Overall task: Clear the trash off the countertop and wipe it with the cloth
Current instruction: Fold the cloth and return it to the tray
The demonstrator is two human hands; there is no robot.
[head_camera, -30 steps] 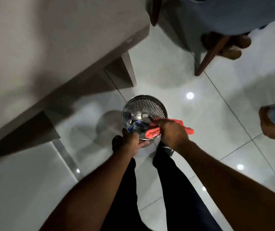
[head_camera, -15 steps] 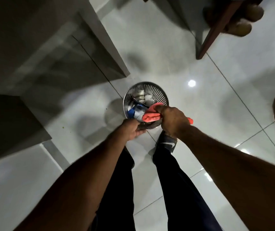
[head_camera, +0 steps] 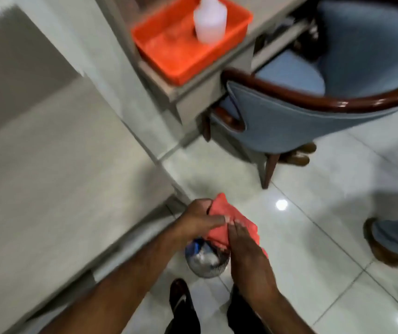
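Note:
Both my hands hold a bunched red cloth (head_camera: 227, 218) above the floor. My left hand (head_camera: 200, 219) grips its left side and my right hand (head_camera: 246, 247) closes on its lower right part. Directly below them stands a round perforated metal bin (head_camera: 205, 263) with blue and pale trash inside, partly hidden by my hands. The pale grey countertop (head_camera: 48, 165) fills the left of the view, its edge just left of my left hand.
An orange tray (head_camera: 169, 59) with a white bottle (head_camera: 210, 18) sits on a shelf unit at the top. A blue armchair with a dark wood rim (head_camera: 313, 112) stands at the right. Other people's feet (head_camera: 383, 251) are on the white tiled floor.
The view has swung upward, bringing the counter, tray and chair into sight. Both hands rose from the bin rim, and my left hand took hold of the cloth.

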